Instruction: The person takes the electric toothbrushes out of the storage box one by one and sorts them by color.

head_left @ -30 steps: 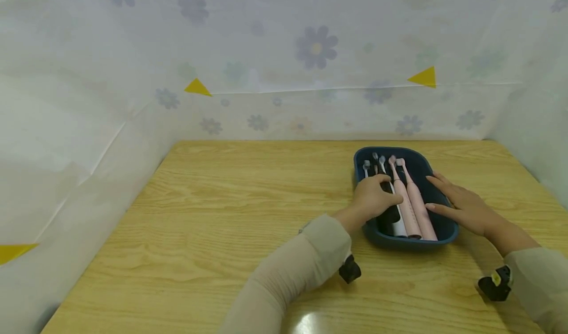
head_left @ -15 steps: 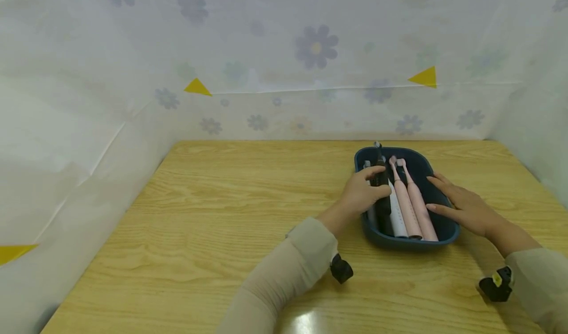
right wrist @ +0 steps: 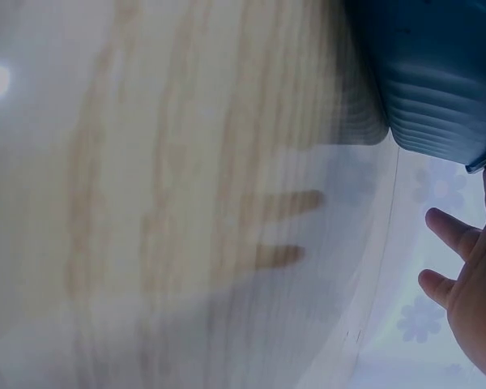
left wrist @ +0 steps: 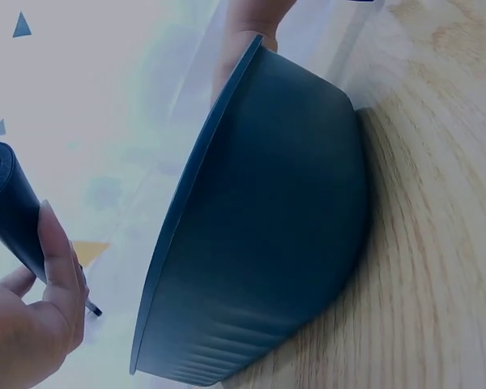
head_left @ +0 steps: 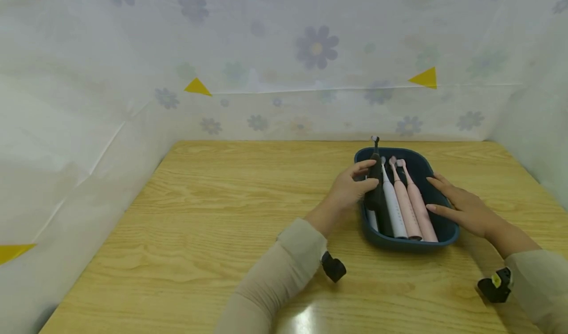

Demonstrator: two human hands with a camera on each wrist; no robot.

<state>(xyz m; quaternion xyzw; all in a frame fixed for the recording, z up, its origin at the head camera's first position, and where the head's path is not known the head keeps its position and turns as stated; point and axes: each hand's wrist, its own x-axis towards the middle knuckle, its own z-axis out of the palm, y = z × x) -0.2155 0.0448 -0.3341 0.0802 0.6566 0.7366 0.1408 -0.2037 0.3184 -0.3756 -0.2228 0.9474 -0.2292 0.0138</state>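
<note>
My left hand [head_left: 348,188] pinches a black electric toothbrush [head_left: 375,196] between thumb and fingers, head up, over the left side of a dark blue bin [head_left: 414,246]. The left wrist view shows the charging port end of that black handle [left wrist: 16,211] beyond the bin's rim. Inside the bin lie a white electric toothbrush [head_left: 395,208] and two pink ones [head_left: 407,205]. A further pale handle [head_left: 372,219] at the left wall is mostly hidden. My right hand [head_left: 468,209] rests at the bin's right rim with its fingers extended, holding nothing.
The bin stands at the right of a wood-grain table [head_left: 222,215]. White flower-patterned sheeting [head_left: 275,43] rises behind and along the sides, with yellow triangles [head_left: 423,78] stuck on it. A black wrist camera [head_left: 333,266] sits below the left cuff.
My left hand has lifted the black toothbrush from among the others and moved it left and upward, uncovering the white one. My right hand and the bin have stayed in place.
</note>
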